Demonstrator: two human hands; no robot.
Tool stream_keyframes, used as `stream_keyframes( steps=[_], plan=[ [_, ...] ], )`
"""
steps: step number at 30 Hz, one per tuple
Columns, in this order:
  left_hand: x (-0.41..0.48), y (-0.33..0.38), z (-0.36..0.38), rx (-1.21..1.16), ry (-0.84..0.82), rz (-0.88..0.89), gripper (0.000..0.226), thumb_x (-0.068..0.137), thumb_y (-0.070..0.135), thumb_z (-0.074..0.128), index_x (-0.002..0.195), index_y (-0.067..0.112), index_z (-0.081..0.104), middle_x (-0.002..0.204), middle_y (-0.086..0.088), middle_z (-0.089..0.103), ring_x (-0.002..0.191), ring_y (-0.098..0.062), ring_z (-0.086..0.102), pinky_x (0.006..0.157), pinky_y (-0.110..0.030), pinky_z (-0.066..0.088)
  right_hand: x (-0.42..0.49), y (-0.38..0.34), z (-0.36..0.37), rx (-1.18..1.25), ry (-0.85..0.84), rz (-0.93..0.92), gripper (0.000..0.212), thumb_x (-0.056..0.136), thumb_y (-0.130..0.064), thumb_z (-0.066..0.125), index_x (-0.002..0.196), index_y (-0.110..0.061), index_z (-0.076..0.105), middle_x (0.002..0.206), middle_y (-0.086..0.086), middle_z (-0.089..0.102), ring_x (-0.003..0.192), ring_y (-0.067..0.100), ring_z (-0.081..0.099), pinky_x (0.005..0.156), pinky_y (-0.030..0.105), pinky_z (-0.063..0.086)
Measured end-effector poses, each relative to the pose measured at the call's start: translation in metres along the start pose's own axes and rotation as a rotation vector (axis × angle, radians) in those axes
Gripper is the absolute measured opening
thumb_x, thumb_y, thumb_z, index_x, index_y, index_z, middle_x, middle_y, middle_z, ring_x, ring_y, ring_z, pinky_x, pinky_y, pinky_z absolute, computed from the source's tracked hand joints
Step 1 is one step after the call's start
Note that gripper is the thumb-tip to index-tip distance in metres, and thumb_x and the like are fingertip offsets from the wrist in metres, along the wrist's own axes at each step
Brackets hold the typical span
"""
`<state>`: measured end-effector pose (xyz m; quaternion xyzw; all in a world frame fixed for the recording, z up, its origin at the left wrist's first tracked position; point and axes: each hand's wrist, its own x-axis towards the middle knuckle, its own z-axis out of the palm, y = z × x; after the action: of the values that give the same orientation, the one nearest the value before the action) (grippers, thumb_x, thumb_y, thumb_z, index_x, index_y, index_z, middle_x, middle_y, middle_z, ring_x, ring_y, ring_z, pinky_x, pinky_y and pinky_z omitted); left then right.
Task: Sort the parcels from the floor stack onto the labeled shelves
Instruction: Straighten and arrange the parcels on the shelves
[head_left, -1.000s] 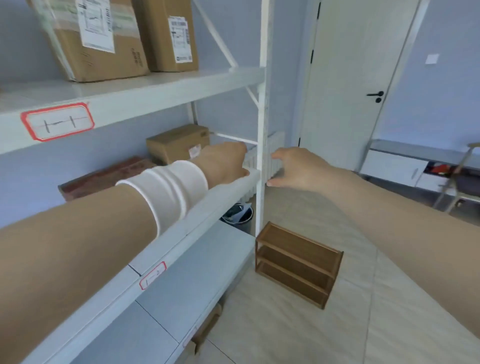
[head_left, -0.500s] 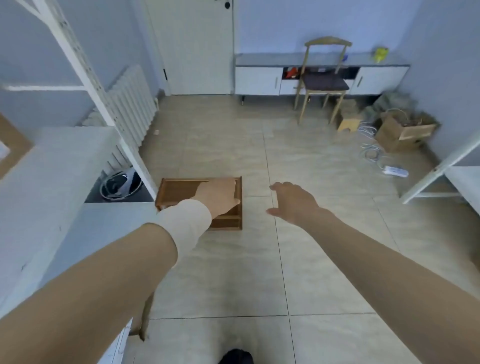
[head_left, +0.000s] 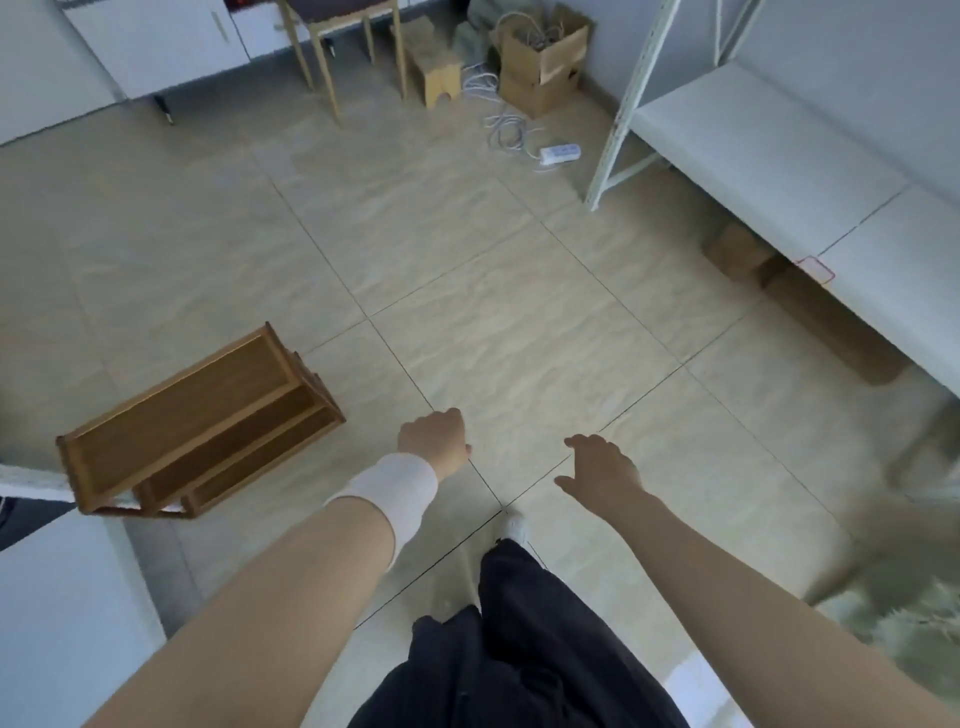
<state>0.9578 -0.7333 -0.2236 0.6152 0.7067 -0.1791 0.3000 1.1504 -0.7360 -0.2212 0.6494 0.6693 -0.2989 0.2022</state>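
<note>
1. Now note the change of view: swung off the shelf face seen a second ago, across the room, and down onto the floor (head_left: 493, 312) at the feet.
2. Note the left hand (head_left: 434, 439), marked by a white wristband (head_left: 395, 486), just toward 9 o'clock of centre: withdrawn from the shelf edge, fingers loosely curled under, holding nothing.
3. Note the right hand (head_left: 602, 473), just toward 3 o'clock of centre: fingers relaxed and slightly spread, likewise holding nothing.
4. Read items 1 to 3, as a judgement only, as one placement finished and the return trip for the next parcel begun.
5. Locate the candidate parcels: a short brown box (head_left: 735, 252) at 2 o'clock and a long brown box (head_left: 831, 332) at 3 o'clock, both on the floor beneath the white shelf unit (head_left: 753, 140), well apart from both hands.
6. Do not assume membership of the floor stack for either box; cannot tell from this view. Treat the smeared patch at 4 o'clock as unreadable.
7. Find the red-outlined label (head_left: 818, 270) on the shelf edge at 3 o'clock; too small to read.
8. Disregard the wooden rack (head_left: 197, 415) at 9 o'clock, the open carton (head_left: 540, 62) of cables at 12 o'clock and the power strip (head_left: 560, 152) at 1 o'clock.
9. Expect, for the next pick, a further turn toward 3 o'clock and a reach down with both hands.
</note>
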Motion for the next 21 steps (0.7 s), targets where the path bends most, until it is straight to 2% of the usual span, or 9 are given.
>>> stream_keyframes(
  steps=[5, 10, 21],
  plan=[
    [0.041, 0.059, 0.004, 0.095, -0.091, 0.134, 0.041, 0.096, 0.032, 0.043, 0.131, 0.011, 0.043, 0.128, -0.006, 0.054, 0.117, -0.025, 0.053, 0.094, -0.033, 0.040, 0.020, 0.053, -0.006, 0.169, -0.011, 0.182, 0.058, 0.092, -0.033, 0.054, 0.143, -0.019, 0.031, 0.140, 0.002, 0.042, 0.131, 0.020, 0.039, 0.100, 0.029, 0.036],
    [0.084, 0.106, -0.023, 0.155, -0.127, 0.252, 0.041, 0.097, 0.032, 0.043, 0.132, 0.011, 0.042, 0.128, -0.006, 0.055, 0.116, -0.025, 0.054, 0.095, -0.033, 0.040, 0.040, 0.089, -0.030, 0.270, 0.010, 0.322, 0.058, 0.092, -0.033, 0.054, 0.143, -0.019, 0.031, 0.140, 0.002, 0.042, 0.131, 0.021, 0.040, 0.099, 0.029, 0.037],
    [0.220, 0.164, -0.199, 0.204, 0.059, 0.442, 0.042, 0.095, 0.031, 0.044, 0.131, 0.010, 0.043, 0.129, -0.009, 0.053, 0.115, -0.028, 0.053, 0.093, -0.034, 0.039, 0.131, 0.100, -0.163, 0.400, 0.264, 0.468, 0.058, 0.091, -0.033, 0.055, 0.142, -0.016, 0.034, 0.138, 0.008, 0.044, 0.128, 0.025, 0.042, 0.100, 0.034, 0.038]
  ],
)
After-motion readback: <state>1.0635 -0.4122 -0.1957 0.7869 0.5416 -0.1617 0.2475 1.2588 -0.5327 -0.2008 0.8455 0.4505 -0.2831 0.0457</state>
